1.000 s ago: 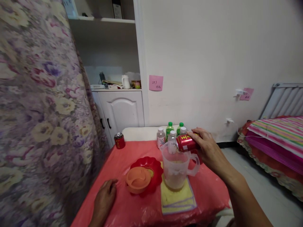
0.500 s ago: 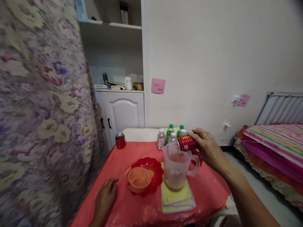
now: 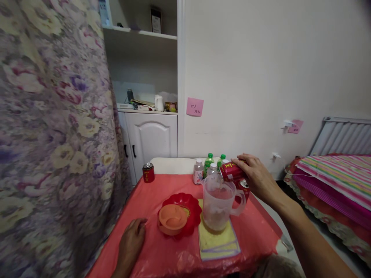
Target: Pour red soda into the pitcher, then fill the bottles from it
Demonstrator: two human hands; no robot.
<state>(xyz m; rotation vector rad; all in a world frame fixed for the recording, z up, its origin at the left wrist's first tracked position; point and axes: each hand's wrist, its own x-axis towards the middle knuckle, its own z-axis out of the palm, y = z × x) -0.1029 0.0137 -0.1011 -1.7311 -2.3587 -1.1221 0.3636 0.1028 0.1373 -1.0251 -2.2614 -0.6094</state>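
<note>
My right hand [image 3: 255,175] is wrapped round a red can [image 3: 231,171], which lies tilted on its side above the mouth of a clear plastic pitcher [image 3: 216,206]. A thin stream seems to fall from the can into it. The pitcher stands on a folded yellow cloth [image 3: 216,245], its handle to the right. Another red can [image 3: 243,189] stands behind the handle. My left hand [image 3: 133,235] rests on the red table cover, fingers loosely curled, nothing seen in them. Nearest to it, an orange divided bowl [image 3: 173,218] sits on a red scalloped plate [image 3: 193,224].
Several bottles with white or green caps [image 3: 198,172] stand behind the pitcher. A dark red can [image 3: 148,172] is at the table's back left corner. A flowered curtain [image 3: 58,135] hangs at left, a bed [image 3: 336,185] is at right.
The view has shifted slightly. The right hand still holds the can over the pitcher, and more of the standing can behind the handle shows. The left hand stays on the table.
</note>
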